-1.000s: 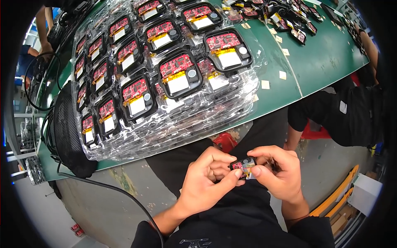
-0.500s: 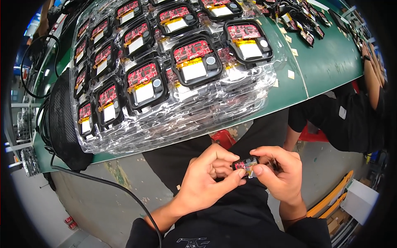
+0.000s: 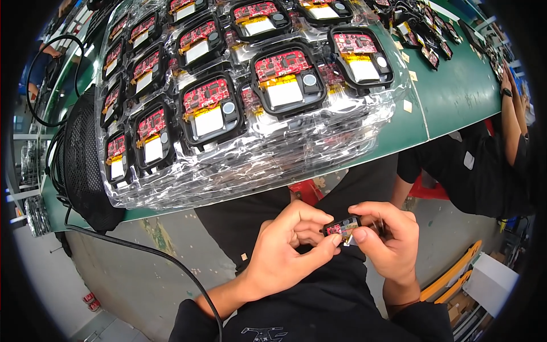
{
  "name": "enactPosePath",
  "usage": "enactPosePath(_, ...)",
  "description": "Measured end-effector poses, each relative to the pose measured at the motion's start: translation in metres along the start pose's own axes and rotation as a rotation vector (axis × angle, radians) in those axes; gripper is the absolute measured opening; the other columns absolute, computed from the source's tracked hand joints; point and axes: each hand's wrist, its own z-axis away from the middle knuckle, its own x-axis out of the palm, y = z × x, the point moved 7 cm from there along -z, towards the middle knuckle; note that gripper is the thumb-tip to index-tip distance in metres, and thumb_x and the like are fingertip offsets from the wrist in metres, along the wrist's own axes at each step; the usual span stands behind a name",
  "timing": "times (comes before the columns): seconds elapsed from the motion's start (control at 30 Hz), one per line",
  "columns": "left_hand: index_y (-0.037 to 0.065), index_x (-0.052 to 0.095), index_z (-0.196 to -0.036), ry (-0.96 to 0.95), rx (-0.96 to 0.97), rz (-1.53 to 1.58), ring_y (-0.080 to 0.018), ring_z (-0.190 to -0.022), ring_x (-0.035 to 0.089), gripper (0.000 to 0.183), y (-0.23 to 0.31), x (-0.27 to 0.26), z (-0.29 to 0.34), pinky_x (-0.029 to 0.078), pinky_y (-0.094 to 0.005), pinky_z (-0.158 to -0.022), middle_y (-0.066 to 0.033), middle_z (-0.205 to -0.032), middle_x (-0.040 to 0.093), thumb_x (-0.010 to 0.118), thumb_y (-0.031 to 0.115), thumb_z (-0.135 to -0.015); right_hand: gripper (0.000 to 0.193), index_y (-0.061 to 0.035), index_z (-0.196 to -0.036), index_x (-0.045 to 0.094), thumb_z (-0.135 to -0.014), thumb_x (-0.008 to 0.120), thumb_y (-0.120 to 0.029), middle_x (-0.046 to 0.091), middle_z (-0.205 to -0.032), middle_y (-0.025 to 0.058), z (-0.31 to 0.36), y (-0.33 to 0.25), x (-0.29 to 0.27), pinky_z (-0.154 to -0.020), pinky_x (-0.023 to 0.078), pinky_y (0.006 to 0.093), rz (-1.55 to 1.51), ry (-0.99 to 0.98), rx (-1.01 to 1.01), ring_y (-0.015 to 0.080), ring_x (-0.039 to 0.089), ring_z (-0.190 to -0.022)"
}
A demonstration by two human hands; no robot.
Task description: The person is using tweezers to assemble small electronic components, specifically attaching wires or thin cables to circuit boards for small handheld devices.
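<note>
Left grip and right grip pinch the device at nine and three o'clock; probably light, fragile: hold its edges.

Bright, diffuse light; white glare streaks the stacked clear plastic trays; a soft sheen marks the flat green tabletop; fisheye distortion warps the black-rimmed margins; my bare fingers appear well lit.

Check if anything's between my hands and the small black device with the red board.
Nothing visible: the left hand and the right hand both hold the small black device directly, at opposite ends. Its underside is hidden.
</note>
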Motion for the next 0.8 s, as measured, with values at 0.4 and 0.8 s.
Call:
enactPosePath(0.4,-0.009,0.054,-0.141,0.018,0.354,-0.112,-0.0264,-0.112,0.071,0.059,0.008,0.002,0.001,0.06,-0.0377,-0.097,-0.0231,-0.133,0.064,0.077,-0.01,-0.087,0.032,0.0031,-0.117,0.064,-0.09,0.08,-0.004,0.073,-0.091,0.0039,0.006,0.019,0.0,-0.056,0.041,0.0168,-0.278,0.032,0.156,-0.0003,0.058,-0.07)
enactPosePath(0.8,-0.009,0.044,-0.147,0.112,0.165,0.261,-0.0253,-0.116,0.067,0.053,0.0,0.001,0.001,0.056,-0.0362,-0.099,-0.0231,-0.127,0.067,0.066,-0.003,-0.099,0.039,-0.0157,-0.107,0.081,-0.069,0.09,-0.008,0.067,-0.1,0.0025,0.006,-0.023,0.009,-0.046,0.043,0.0212,0.432,0.049,-0.488,0.0062,0.048,-0.053)
